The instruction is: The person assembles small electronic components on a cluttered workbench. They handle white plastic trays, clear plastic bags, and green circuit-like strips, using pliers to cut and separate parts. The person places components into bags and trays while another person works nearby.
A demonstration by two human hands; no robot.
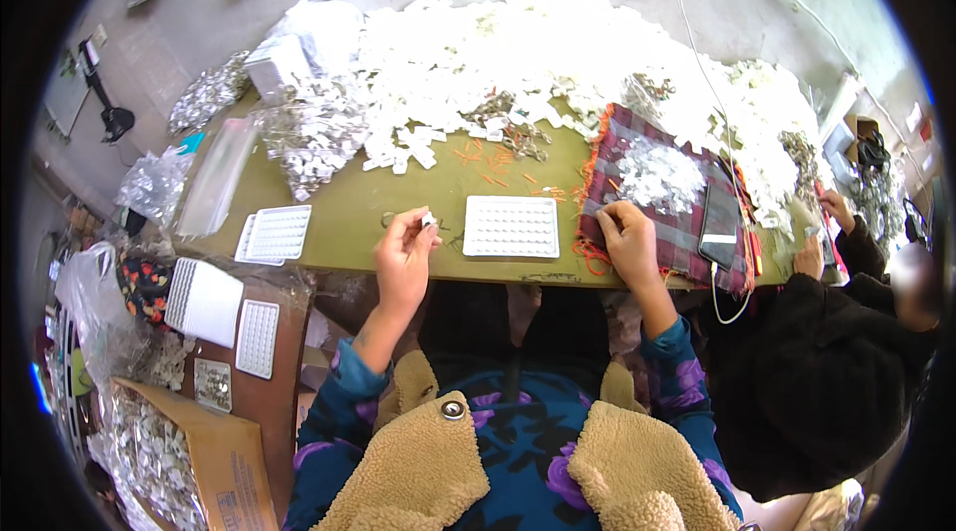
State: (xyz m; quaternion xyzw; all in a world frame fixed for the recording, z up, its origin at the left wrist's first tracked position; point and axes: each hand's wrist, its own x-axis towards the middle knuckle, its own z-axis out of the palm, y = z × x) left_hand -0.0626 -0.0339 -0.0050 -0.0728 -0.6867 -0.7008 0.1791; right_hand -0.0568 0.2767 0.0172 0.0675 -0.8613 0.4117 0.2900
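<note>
My left hand point(404, 250) is raised over the near edge of the green table, its thumb and fingers pinched on a small white piece point(428, 219) with a dark part. Between my hands lies a white tray point(511, 227) with rows of small bumps or pockets. My right hand point(631, 240) is at the left side of a plaid cloth point(687, 148) with orange edging, fingers curled together; whatever they may hold is too small to make out. On that cloth, beyond my right hand, sits a heap of small clear-white bits point(659, 177).
A large pile of white pieces point(538, 43) covers the table's back. Orange sticks point(488, 155) lie before it. A phone point(719, 222) with a cable rests on the cloth. More trays point(279, 232) are at left, above a cardboard box point(214, 451). A person point(812, 372) works at right.
</note>
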